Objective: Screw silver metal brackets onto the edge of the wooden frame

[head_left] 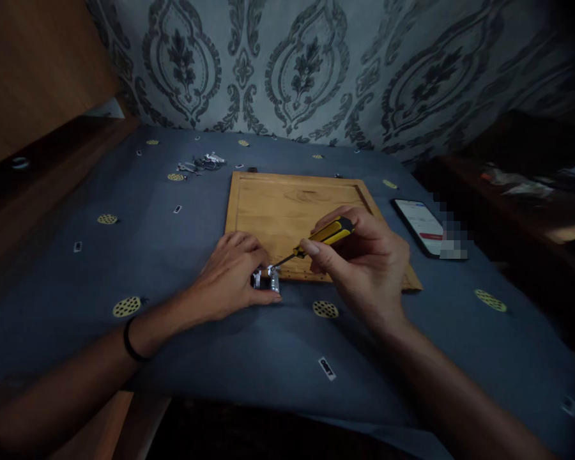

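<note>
At the wooden board's [287, 211] near edge, the left hand [232, 275] pinches a small metal fitting [267, 280] — the right hand [364, 255], wrist cocked, grips a yellow screwdriver [319, 239], tip on it.

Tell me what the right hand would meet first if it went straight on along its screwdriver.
The small metal fitting held by the left hand; the screwdriver tip looks already on it, though depth is unclear.

Surface: blue-grey spotted cloth [124, 255]
Centre: wooden board [287, 207]
Board's near edge: metal fitting [269, 280]
Right: phone [422, 227], screen lit
Far left: metal parts [206, 162]
</note>
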`<state>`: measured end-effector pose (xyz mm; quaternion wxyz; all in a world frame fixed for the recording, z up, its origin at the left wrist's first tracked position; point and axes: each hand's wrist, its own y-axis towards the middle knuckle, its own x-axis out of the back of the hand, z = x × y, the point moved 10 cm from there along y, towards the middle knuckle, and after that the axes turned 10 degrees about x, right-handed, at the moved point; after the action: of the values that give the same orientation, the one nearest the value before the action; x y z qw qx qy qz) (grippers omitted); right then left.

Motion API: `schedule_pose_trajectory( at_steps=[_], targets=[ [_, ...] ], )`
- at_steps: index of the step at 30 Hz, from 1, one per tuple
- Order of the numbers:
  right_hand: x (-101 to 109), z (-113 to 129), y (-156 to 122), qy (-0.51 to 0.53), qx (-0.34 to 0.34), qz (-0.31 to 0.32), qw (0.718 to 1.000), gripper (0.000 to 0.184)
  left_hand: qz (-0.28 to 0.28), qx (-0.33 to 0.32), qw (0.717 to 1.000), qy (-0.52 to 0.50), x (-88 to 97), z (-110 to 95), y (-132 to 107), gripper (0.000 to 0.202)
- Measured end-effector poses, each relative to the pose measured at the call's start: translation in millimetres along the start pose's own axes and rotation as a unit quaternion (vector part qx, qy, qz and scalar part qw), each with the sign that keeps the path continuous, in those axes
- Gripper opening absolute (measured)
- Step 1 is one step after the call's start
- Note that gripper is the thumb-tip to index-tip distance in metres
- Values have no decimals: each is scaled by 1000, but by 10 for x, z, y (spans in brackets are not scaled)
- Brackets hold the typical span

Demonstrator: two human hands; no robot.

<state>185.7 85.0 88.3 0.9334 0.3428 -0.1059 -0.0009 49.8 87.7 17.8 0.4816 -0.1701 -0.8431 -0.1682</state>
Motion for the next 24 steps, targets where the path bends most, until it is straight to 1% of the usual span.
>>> schedule_pose_trajectory(
  at_steps=[4,6,8,13,19,24],
  targets=[
    [137,71,-75,-4,27,-103,994,38,0,0,1000,-4,12,-6,-2,46],
    [188,115,-76,1,41,-124,991,35,3,0,1000,-4,16,-12,-4,45],
    [200,121,-55,-4,39,-119,992,35,5,1,1000,-2,19,-13,-5,44],
    [126,36,-27,-10,4,-72,997,41,4,-2,1000,-3,13,-14,-7,45],
    [70,11,-43,12,1,-57,998,39,1,-3,1000,3,9,-19,-8,46],
    [48,-6,-58,-3,-4,-44,999,38,5,-1,1000,3,-3,-13,-2,47]
  ],
)
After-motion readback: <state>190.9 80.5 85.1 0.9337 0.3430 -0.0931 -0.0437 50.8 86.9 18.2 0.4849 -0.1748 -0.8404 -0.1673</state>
